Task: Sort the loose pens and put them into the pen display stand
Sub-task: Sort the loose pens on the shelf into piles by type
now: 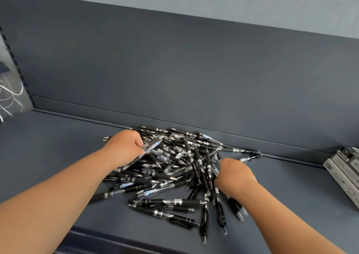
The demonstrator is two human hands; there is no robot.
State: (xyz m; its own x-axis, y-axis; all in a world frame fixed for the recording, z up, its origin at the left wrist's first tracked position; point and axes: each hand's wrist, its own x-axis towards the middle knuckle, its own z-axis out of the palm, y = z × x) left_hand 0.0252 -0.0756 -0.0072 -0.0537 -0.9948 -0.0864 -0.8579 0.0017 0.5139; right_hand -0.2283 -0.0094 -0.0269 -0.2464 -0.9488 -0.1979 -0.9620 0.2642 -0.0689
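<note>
**entry: pen sorting, shelf top**

1. heap of loose black and clear plastic click pens (174,168), centre of the frame. they lie crossed in all directions on a dark grey flat metal shelf (58,137). the heap's far edge touches the upright back panel (174,69), and a few strays lie just apart at lower centre.
2. left hand (124,149), left of centre, at the heap's upper left edge. thumb and curled fingers clamp one clear-barrelled pen with a black grip (152,144), slanting down-left under the palm. whether more pens sit in the fist cannot be told.
3. right hand (235,173), right of centre, knuckles up. the fingers bend down into the heap and are hidden by the back of the hand, so whether it grasps a pen cannot be told.
4. grey and white printed boxes (345,168), right edge of the frame, well apart from the heap. whether these are the display stand cannot be told, and no other stand is in view.
5. white cords (11,92), upper left edge.

**step in hand, as judged:** picking like pens out of the heap. the task looks barely begun.

**handling note:**
- draw each pen out along its own length, since clips are likely to snag neighbours.
- gather picked pens with tips one way.
- keep strays from rolling toward the shelf's near edge at the bottom of the frame.
</note>
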